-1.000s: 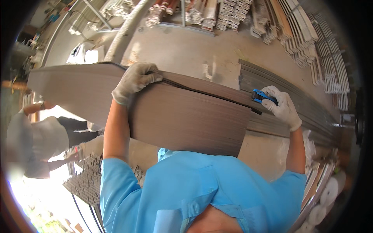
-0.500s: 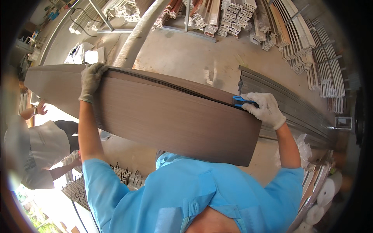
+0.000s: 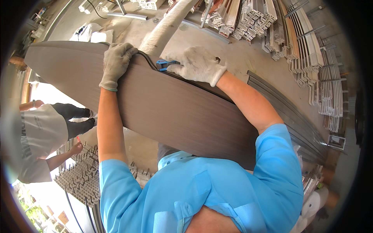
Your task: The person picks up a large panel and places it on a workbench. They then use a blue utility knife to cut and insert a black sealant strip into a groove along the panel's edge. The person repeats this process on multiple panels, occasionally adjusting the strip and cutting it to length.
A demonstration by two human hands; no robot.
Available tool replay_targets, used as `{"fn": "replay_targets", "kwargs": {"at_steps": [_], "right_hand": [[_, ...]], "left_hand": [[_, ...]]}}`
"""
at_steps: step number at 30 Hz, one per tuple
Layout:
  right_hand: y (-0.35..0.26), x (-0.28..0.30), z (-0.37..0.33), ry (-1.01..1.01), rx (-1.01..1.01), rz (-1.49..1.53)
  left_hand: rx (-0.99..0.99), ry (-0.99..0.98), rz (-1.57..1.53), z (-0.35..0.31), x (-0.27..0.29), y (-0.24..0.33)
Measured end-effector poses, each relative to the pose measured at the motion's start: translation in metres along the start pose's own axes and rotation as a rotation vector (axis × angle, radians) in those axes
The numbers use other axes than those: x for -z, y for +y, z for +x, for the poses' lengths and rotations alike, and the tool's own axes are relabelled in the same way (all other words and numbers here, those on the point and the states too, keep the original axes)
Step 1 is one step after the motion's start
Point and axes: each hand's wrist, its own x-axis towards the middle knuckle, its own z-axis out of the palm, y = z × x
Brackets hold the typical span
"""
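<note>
Honestly, left hand (image 3: 115,64) gripping the brown panel's (image 3: 163,108) top edge, right hand (image 3: 198,64) clamped on a blue tool (image 3: 165,64) there, could easily slip and nick those gloved fingers.

A co-worker in a white shirt (image 3: 37,136) crouches beside grey slotted profiles (image 3: 79,176); stacked pale metal profiles (image 3: 248,19) lie on the concrete floor (image 3: 237,58).

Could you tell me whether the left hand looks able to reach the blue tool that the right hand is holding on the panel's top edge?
Probably yes: the left hand grips the brown panel edge just beside the blue tool in the right hand, with nothing between them.
</note>
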Motion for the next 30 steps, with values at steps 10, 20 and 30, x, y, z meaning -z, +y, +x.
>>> {"fn": "replay_targets", "kwargs": {"at_steps": [10, 20, 30], "right_hand": [[0.025, 0.025, -0.123, 0.127, -0.08, 0.296], [-0.013, 0.02, -0.088, 0.306, -0.122, 0.317], [-0.076, 0.054, 0.111, 0.719, -0.057, 0.118]], "left_hand": [[-0.154, 0.119, -0.079, -0.004, -0.003, -0.009], [-0.172, 0.115, 0.088, -0.01, -0.005, -0.012], [-0.189, -0.006, -0.007, -0.006, -0.001, -0.015]]}}
